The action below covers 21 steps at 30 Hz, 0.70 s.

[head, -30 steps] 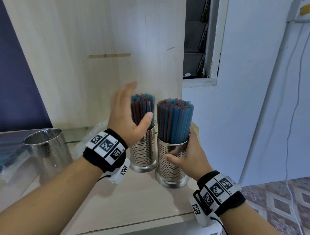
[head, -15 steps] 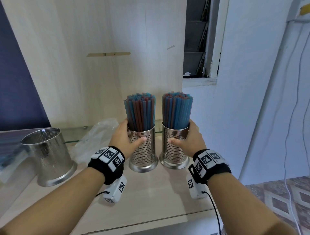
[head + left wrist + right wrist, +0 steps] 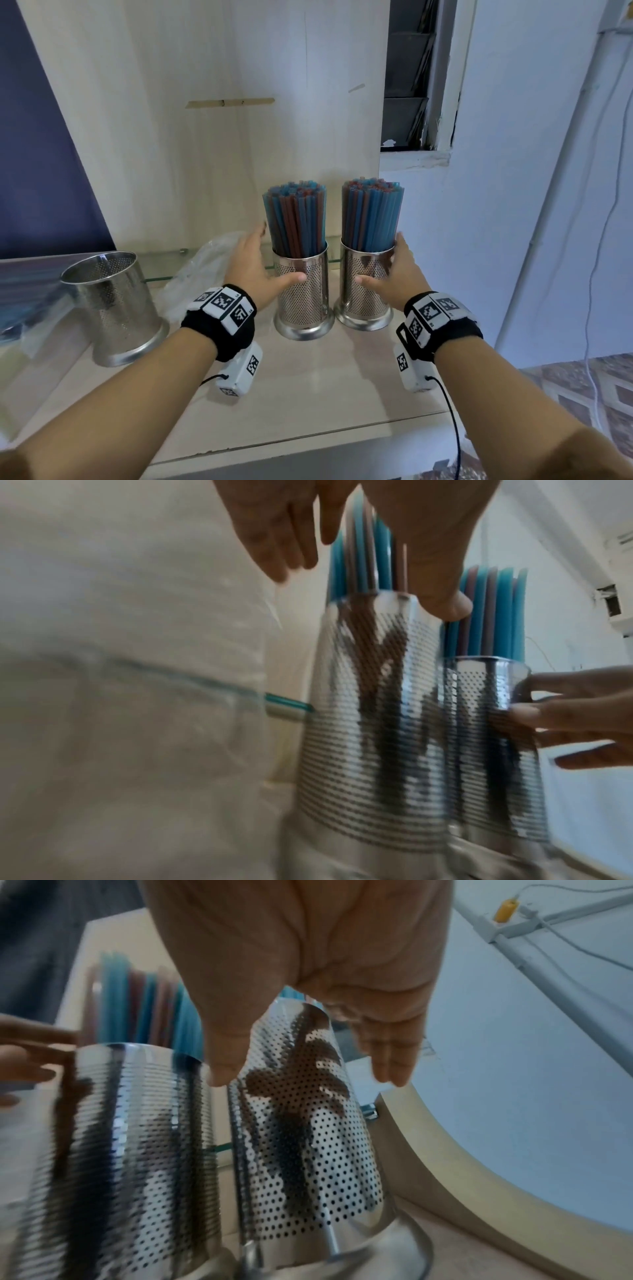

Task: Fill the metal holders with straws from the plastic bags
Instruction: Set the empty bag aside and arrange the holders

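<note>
A: Where are the straws?
B: Upright in 2 filled holders (image 3: pixel 303 301) on the counter (image 3: pixel 308 394), side by side. A 3rd holder (image 3: pixel 109 305) stands well left, near a plastic bag (image 3: pixel 202 270).
A: And the fingers?
B: Left hand (image 3: pixel 251 270) and right hand (image 3: pixel 397 277) flank the pair, fingers straight, loosely spread, gripping nothing.

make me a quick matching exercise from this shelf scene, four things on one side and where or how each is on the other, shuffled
Things:
1. empty metal holder
2. left hand
3. right hand
4. plastic bag

Places or states:
A. crumpled behind the left hand
B. open beside the right straw-filled holder
C. far left on the shelf, no straws in it
D. open beside the left straw-filled holder

Pairs: 1-C, 2-D, 3-B, 4-A
</note>
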Available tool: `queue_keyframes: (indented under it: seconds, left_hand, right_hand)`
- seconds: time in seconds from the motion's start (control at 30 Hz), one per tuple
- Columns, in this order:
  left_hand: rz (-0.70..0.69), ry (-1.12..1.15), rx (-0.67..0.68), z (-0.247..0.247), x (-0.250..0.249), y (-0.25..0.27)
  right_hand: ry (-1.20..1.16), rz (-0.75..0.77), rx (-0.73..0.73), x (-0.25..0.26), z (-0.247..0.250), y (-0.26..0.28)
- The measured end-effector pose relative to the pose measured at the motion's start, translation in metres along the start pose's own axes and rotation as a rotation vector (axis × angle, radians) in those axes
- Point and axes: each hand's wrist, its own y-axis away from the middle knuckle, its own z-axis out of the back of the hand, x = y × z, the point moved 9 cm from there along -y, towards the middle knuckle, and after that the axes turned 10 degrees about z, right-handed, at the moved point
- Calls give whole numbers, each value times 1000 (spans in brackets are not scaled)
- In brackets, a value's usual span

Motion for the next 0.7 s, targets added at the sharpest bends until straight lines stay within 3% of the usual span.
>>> queue_keyframes:
  seconds: [0.07,0.13,0.23,0.43,0.57,0.7]
  left_hand:
    - [-32,-201,-157,29,4,3]
    - [7,-381,-206,45,22,-1]
    - [159,-592,6,39,73,-15]
    - [153,-584,369,12,112,6]
    - [107,-558,325,20,118,16]
    - [45,-319,276,41,107,29]
  right_hand:
    - [126,-53,-37,-1,5,13]
    - [228,-11,-183,12,14,28]
    - [242,209,-276,51,3,47]
    - [271,482,112,108,-69,58]
    - [218,598,277,130,-106,68]
    - [337,689,439,140,-150,74]
